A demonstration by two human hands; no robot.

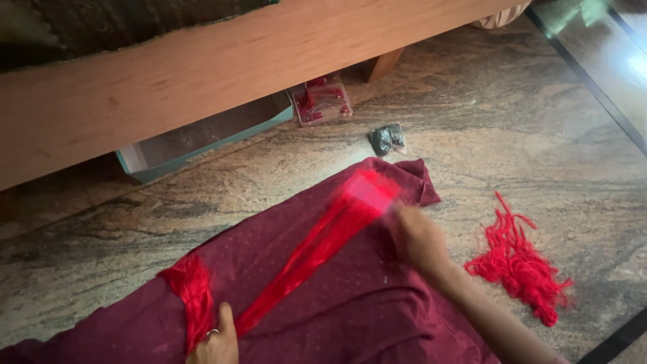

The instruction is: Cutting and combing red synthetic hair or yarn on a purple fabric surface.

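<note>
Left hand (217, 340): pressed on the near end of the red threads (317, 246), thumb up; grip unclear.
Right hand (418, 236): blurred, closed at the threads' far end.
Threads: stretched across maroon cloth (350, 303).
Floor: loose red yarn (519, 266) lying right.

Floor (552, 155): mottled brown polished stone, brightly lit.
Furniture: pale wooden bed frame (168, 87) crossing the top.
Upper right: dark-edged glass panel (600, 54), glare reflected.

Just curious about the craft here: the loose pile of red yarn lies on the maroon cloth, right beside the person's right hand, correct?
Not quite. The head view shows the loose pile of red yarn lying on the bare stone floor, off the maroon cloth, though it is beside the right hand.
</note>
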